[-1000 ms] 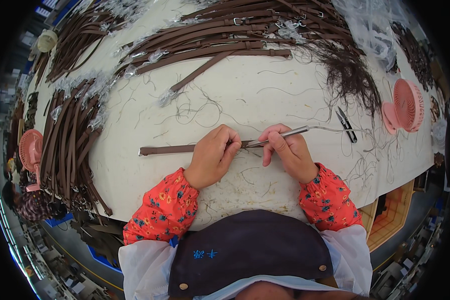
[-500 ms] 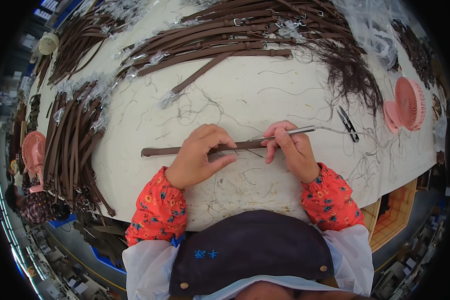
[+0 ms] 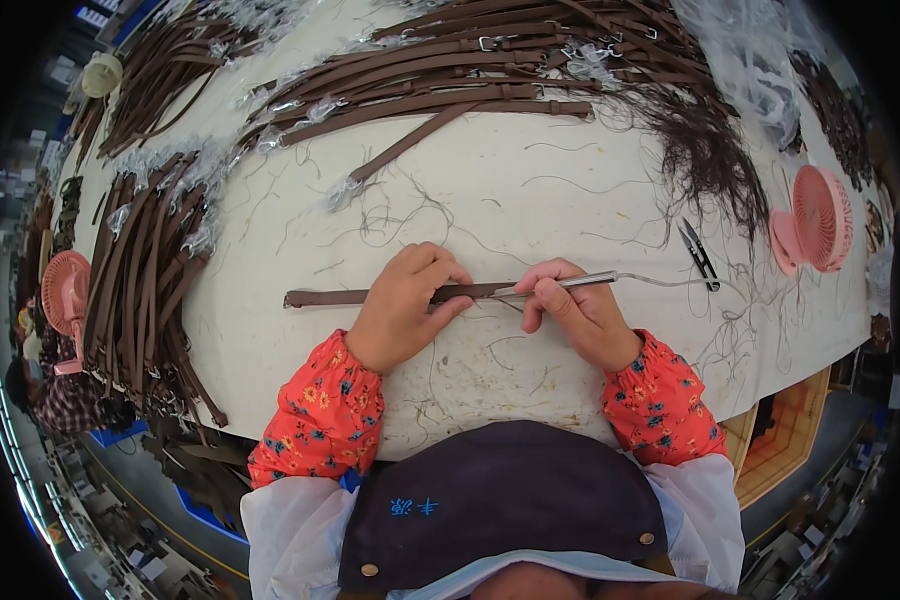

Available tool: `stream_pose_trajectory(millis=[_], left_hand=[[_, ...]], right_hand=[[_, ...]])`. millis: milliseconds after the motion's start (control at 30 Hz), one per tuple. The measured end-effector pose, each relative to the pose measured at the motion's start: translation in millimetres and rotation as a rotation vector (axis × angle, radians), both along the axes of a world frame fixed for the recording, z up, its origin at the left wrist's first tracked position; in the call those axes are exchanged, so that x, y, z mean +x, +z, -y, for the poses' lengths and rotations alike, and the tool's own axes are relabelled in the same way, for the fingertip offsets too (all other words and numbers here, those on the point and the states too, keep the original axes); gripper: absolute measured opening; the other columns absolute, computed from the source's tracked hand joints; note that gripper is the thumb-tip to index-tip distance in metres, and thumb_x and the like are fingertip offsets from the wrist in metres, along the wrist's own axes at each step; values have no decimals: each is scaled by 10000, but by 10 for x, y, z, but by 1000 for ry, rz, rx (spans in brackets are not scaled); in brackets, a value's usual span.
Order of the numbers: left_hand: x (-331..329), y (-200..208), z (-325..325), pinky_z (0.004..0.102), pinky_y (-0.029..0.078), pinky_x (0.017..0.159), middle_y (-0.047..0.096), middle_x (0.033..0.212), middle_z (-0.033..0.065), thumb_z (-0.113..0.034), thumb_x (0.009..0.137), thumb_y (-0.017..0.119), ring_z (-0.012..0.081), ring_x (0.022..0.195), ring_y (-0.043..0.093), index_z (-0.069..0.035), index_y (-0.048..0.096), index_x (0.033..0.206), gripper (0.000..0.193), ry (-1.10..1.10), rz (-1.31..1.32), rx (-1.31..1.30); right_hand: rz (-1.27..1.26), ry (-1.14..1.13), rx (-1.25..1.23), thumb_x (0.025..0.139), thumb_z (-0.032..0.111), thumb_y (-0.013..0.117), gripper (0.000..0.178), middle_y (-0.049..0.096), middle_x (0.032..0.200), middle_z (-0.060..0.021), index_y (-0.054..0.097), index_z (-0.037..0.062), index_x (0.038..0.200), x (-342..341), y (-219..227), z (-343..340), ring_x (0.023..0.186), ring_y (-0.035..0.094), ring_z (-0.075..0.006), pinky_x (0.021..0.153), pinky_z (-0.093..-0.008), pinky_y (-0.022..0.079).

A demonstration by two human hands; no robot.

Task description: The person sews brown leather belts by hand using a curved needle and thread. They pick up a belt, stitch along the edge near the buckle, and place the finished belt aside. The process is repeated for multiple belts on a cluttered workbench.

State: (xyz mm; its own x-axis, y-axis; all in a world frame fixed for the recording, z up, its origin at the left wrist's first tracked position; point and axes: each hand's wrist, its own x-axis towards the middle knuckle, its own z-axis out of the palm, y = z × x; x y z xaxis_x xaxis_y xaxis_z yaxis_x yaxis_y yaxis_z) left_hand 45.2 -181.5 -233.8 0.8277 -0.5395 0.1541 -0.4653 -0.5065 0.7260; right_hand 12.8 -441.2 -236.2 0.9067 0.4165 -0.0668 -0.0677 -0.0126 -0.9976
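Lowered since the earlier frame, the slim silver metal tool point(image 3: 592, 278), pinched in our right hand point(image 3: 578, 312), points leftward onto the narrow brown leather-like strap point(image 3: 332, 298). We find this strap under our nearer left hand point(image 3: 405, 308), grip uncertain, its axis roughly parallel to the bench's point(image 3: 250, 342) near edge.

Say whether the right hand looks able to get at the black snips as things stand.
Probably yes: the black snips lie uncovered on the table, right of the right hand, with little but a thin grey cord between. Its fingers hold a metal tool, though, so they may need freeing first.
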Motion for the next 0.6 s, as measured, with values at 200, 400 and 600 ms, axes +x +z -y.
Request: stream_pose_trajectory(millis=[200,400,600], left_hand=[[1,-10,-3,362,501,833,621,1040,89,-38,796,801,285,995,599,-69,675,1023,262,3,2,13],[-3,-9,1,362,499,828,619,1039,87,-44,797,803,283,992,598,-71,676,1024,261,7,-4,12],[0,-10,0,364,496,814,618,1031,87,-44,794,804,282,982,597,-70,678,1017,257,6,1,18]], right_hand=[[-1,-2,15,1108,269,469,294,665,793,-17,619,18,1147,3,6,-14,752,629,-81,709,-245,506],[28,1,-23,1109,273,467,299,667,788,-14,620,19,1142,9,0,-11,750,630,-79,707,-243,506],[-41,50,-48,1115,308,451,327,655,855,-47,581,11,1166,16,35,18,813,617,-106,785,-275,484]])
